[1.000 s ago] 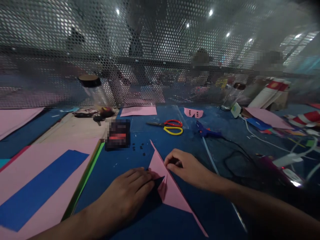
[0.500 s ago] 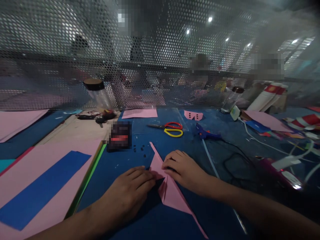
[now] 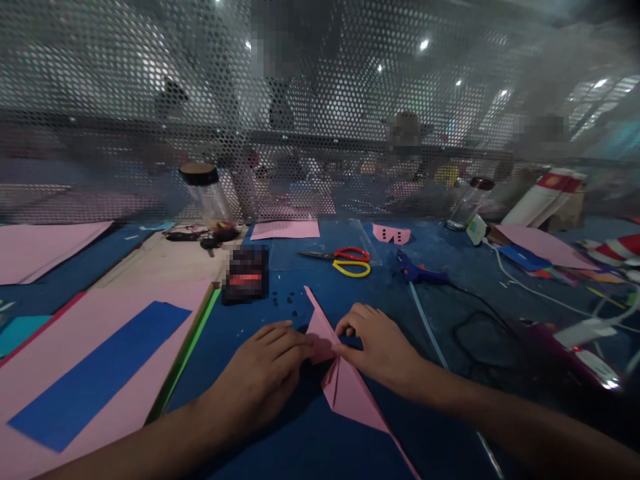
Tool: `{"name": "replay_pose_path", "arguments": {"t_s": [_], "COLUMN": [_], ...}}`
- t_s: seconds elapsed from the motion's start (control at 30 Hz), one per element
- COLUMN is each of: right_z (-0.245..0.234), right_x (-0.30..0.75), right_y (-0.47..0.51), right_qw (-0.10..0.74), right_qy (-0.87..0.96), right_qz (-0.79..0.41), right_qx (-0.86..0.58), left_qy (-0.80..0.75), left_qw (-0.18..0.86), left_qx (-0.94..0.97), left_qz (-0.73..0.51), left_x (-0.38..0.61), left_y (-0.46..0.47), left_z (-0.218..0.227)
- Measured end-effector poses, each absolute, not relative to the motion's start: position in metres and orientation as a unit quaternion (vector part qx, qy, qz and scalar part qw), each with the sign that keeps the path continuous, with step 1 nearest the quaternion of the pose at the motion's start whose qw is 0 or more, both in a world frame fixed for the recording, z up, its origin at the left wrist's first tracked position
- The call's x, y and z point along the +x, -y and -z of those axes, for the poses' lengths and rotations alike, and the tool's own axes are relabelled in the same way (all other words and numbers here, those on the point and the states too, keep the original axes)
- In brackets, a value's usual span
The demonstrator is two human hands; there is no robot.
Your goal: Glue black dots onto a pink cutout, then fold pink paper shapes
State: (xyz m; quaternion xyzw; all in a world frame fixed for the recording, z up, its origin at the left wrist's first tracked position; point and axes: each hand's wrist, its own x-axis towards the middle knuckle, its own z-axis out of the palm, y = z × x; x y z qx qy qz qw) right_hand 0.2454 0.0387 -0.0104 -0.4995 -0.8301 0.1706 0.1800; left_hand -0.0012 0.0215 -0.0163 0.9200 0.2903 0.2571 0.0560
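Observation:
A folded piece of pink paper (image 3: 359, 400) lies aslant on the blue table, with a long thin strip along its right side and a pleated fold near its middle. My left hand (image 3: 263, 367) holds the paper's left edge, its fingertips together and the thumb mostly hidden beneath. From the other side my right hand (image 3: 383, 343) grips the strip at the middle, fingers curled and thumb pressed on the paper. Several small black pieces (image 3: 290, 300) lie just beyond the left hand.
Scissors (image 3: 345, 260) and a blue glue gun (image 3: 417, 270) with a trailing cord lie beyond my hands. Pink sheets with a blue strip (image 3: 100, 377) are at left. A jar (image 3: 207, 200) stands before the perforated metal screen (image 3: 330, 120). A power strip (image 3: 580, 353) is at right.
The view has shifted slightly, so everything sits a little further right. My right thumb and fingers have spread further apart, showing a gap between them. Both hands stay at the pink paper.

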Motion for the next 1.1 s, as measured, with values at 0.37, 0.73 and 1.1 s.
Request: {"name": "replay_pose_path", "arguments": {"t_s": [0.37,0.73,1.1], "right_z": [0.002,-0.012,-0.008], "right_x": [0.248,0.251,0.24], "right_y": [-0.038,-0.035,-0.014], "right_qw": [0.123,0.19,0.166], "right_qy": [0.842,0.848,0.917], "right_qz": [-0.097,-0.003,0.015], "right_qx": [-0.517,-0.494,-0.364], "left_qy": [-0.331,-0.438,-0.451], "left_qw": [0.079,0.474,0.618], "left_qx": [0.904,0.689,0.536], "left_qz": [-0.259,-0.329,-0.357], "left_x": [-0.004,0.0,0.012], "left_y": [-0.033,-0.031,-0.027], "left_z": [0.018,0.002,0.007]}}
